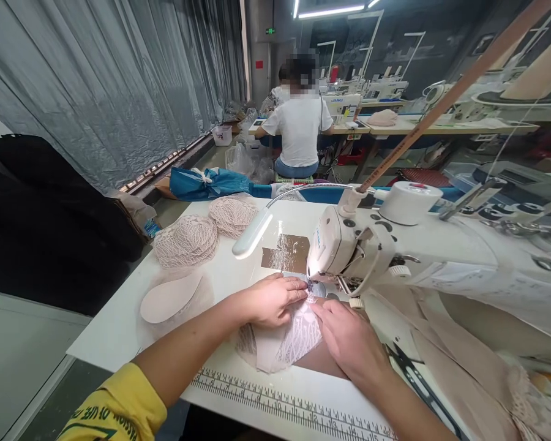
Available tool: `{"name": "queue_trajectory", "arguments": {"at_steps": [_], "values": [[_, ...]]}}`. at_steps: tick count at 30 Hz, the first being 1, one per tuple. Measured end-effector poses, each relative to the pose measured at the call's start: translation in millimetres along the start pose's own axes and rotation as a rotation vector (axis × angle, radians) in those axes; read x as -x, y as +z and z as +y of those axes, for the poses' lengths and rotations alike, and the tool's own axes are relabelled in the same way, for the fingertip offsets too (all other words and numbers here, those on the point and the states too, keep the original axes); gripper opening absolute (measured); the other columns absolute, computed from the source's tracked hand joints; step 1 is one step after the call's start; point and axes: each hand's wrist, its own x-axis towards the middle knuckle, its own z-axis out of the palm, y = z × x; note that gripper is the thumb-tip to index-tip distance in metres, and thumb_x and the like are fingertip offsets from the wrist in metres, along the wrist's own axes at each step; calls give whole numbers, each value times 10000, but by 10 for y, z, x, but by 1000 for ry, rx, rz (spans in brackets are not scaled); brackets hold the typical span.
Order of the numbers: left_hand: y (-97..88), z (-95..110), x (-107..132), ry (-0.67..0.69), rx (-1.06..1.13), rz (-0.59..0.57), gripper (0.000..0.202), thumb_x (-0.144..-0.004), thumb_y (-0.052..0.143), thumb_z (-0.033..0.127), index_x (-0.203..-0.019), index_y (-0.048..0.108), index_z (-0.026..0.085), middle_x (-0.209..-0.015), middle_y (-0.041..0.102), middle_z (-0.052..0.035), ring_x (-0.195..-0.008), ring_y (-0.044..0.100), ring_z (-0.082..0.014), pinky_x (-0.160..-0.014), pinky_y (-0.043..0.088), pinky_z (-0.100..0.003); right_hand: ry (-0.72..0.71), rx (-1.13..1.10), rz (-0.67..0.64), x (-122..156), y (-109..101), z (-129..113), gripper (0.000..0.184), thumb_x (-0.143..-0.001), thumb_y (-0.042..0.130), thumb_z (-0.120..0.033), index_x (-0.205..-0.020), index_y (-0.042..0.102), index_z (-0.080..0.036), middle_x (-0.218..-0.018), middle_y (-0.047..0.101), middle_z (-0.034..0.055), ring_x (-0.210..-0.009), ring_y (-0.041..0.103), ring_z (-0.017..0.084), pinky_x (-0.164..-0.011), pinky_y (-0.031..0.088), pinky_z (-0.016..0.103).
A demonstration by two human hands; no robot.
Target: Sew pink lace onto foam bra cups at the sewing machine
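Observation:
A lace-covered, pale pink bra cup (302,340) lies under the needle area of a white sewing machine (337,242). My left hand (270,300) rests on the cup's upper left side, its fingers stretched flat towards the presser foot (310,285). On the other side, my right hand (344,331) pinches the lace edge just below the foot; its thumb is mostly hidden. Brown material (324,360) shows beneath the cup. The exact stitching point is partly covered by my fingers.
Lace cups (186,240) are stacked at the left, near a smooth beige cup piece (169,300). Black scissors (422,383) lie right of my right hand. A printed ruler (275,401) runs along the front edge. Ahead, a person in a white shirt (300,131) sits at another table.

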Motion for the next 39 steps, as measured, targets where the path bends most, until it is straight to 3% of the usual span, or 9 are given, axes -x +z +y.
{"name": "queue_trajectory", "arguments": {"at_steps": [2, 7, 12, 17, 21, 24, 31, 35, 39], "values": [[2, 13, 38, -6, -10, 22, 511, -804, 499, 204, -1308, 516, 123, -1426, 469, -116, -1301, 438, -244, -1094, 331, -415, 51, -36, 9, 0, -3, 47, 374, -850, 357, -90, -942, 698, -213, -790, 664, 38, -643, 594, 155, -590, 416, 265], [-45, 201, 143, -17, -7, 138, 403, -781, 508, 122, -1172, 603, 153, -1277, 584, -102, -1168, 520, -242, -1017, 390, -388, 58, -91, -27, -48, -116, 87, 406, -830, 351, -106, -1063, 666, -211, -909, 673, 59, -648, 593, 155, -563, 420, 259], [-100, 407, 183, -99, -24, 143, 173, -812, 550, 208, -944, 649, 155, -987, 653, -78, -922, 574, -220, -839, 448, -338, 98, -223, -66, -42, -196, 114, 290, -790, 367, -124, -624, 584, -220, -630, 586, 3, -584, 536, 140, -571, 410, 241], [-9, 464, 158, -166, -104, 109, 147, -833, 568, 274, -754, 596, 154, -824, 617, -53, -786, 549, -193, -703, 413, -307, 141, -226, -94, -61, -190, 116, 360, -787, 350, -117, -917, 664, -238, -932, 679, 25, -685, 591, 149, -604, 433, 255], [93, 421, 139, -163, -96, 137, 187, -884, 488, 197, -726, 579, 153, -761, 609, -46, -749, 539, -178, -664, 381, -293, 156, -266, -173, -59, -270, 105, 291, -809, 370, -148, -731, 634, -241, -793, 667, -2, -690, 588, 154, -615, 435, 259], [109, 369, 159, -151, -34, 161, 183, -859, 503, 194, -687, 555, 158, -723, 600, -37, -711, 525, -170, -647, 374, -291, 164, -300, -219, -34, -406, 94, 262, -836, 382, -169, -725, 610, -239, -798, 671, -3, -715, 597, 159, -628, 449, 267], [35, 293, 225, -112, 147, 220, 146, -855, 498, 184, -719, 547, 167, -723, 596, -20, -687, 521, -153, -673, 401, -271, -44, -360, -378, 57, -593, -106, 334, -906, 352, -151, -1084, 621, -237, -963, 660, 54, -840, 608, 173, -694, 472, 276], [49, 267, 248, -5, 145, 207, 129, -879, 498, 204, -828, 612, 167, -869, 636, -53, -832, 566, -182, -773, 410, -299, -164, -104, -275, 225, -420, -238, 429, -802, 385, -42, -1109, 632, -208, -777, 600, 48, -675, 556, 178, -565, 404, 263], [108, 262, 277, 83, 38, 168, 189, -890, 505, 171, -999, 657, 199, -922, 638, -52, -883, 555, -189, -817, 382, -329, -187, -34, -187, 402, -274, -256, 475, -769, 390, -9, -1149, 605, -195, -834, 598, 57, -714, 537, 176, -622, 424, 270]]}}
